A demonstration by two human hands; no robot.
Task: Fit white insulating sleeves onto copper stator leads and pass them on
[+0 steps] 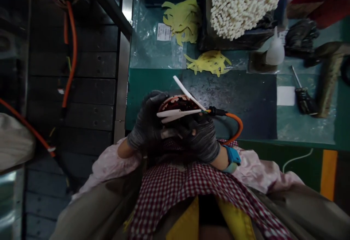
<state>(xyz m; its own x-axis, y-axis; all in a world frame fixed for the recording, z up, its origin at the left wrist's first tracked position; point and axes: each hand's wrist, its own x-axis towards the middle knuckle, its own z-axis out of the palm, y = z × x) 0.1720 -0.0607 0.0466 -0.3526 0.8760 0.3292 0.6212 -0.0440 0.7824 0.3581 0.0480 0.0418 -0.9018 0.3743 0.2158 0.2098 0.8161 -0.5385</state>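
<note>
At the bench's near edge, my hands hold a round motor stator with reddish-brown windings inside its rim. My left hand, in a dark grey glove, wraps its left side. My right hand, gloved alike, is closed at its lower right; its fingertips are partly hidden. Several white insulating sleeves stick out over the stator, with thin coloured wires at their right ends. These wires lead into a black cable end, from which an orange cable curves down beside my right wrist.
Yellow strips lie beyond my hands, near a box of white tubes. A white squeeze bottle, a screwdriver and a hammer lie to the right. Left of the bench, a slatted conveyor carries orange-cabled parts.
</note>
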